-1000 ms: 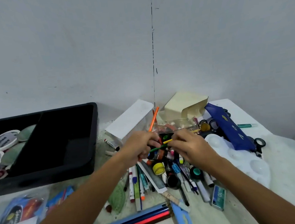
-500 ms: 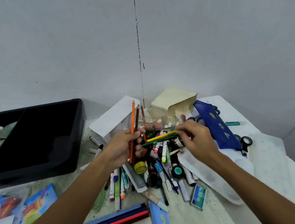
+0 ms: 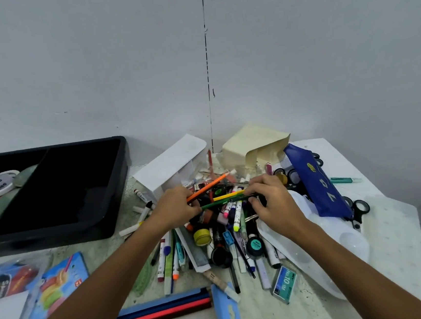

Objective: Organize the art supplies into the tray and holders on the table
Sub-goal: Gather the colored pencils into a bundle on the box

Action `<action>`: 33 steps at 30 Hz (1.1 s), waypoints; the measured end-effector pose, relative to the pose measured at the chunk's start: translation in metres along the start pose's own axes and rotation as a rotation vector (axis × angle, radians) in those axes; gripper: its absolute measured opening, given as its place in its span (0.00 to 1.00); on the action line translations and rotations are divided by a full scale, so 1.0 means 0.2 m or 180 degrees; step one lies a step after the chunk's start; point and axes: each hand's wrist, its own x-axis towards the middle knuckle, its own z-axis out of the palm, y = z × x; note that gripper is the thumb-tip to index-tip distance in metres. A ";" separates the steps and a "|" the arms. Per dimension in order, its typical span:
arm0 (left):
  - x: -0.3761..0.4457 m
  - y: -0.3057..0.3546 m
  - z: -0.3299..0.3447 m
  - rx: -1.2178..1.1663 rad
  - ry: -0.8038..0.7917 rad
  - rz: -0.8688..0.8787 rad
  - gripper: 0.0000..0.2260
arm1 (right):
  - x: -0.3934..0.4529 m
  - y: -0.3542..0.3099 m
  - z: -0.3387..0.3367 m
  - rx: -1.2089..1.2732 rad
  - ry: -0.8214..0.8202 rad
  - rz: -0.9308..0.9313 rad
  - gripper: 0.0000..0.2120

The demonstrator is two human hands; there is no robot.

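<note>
Two hands: left hand gripped orange pencil; right hand pinched green pencil
Advice: bundle the pencils before lifting them toward the holder at upper centre

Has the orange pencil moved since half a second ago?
Yes. The orange pencil has tipped from near upright to slanting right, judged against the wall seam.

"No.10-1M" on staple box

A single head-worn camera looks forward and down from above the table, close enough that both forearms run in from the bottom edge. It faces the wall corner, with wide-angle bending at the edges.
</note>
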 end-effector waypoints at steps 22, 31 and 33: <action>-0.29 -0.19 -0.12 -0.5349 -0.0302 -0.0781 0.05 | 0.22 -0.11 0.13 -0.1487 -0.0260 -0.0115 0.16; -0.24 -0.07 -0.07 -0.4141 0.0242 -0.0527 0.07 | 0.33 -0.16 0.20 -0.1267 -0.0747 -0.0231 0.12; -0.24 -0.06 -0.07 -0.4190 0.0228 -0.0428 0.06 | 0.34 -0.17 0.21 -0.1284 -0.0852 -0.0132 0.12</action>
